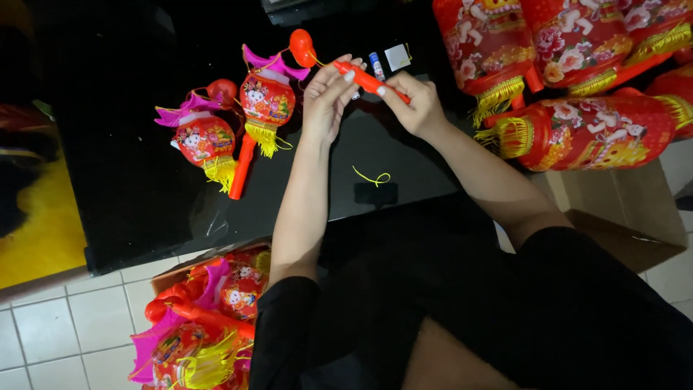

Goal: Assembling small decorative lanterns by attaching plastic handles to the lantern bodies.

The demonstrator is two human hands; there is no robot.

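Black and glossy, the tabletop (pixel 144 180) ends at a near edge just above the pale floor tiles (pixel 58 325); its left half lies mostly bare, with open room there. Both hands meet above the far middle of it, pinching an orange stick (pixel 369 81): the left hand (pixel 326 97) grips the upper end with its fingertips, the right hand (pixel 415 105) clasps the lower end. Its long axis slants from upper left down to lower right, the upper end pointing toward an orange bulb (pixel 302 47). Just left of the hands lie two small red lanterns (pixel 238 119) with pink tops and yellow fringes. A yellow thread (pixel 372 177) lies below the wrists. Big red lanterns (pixel 570 79) crowd the right side, close to the right forearm. A box of small lanterns (pixel 206 325) sits on the floor.
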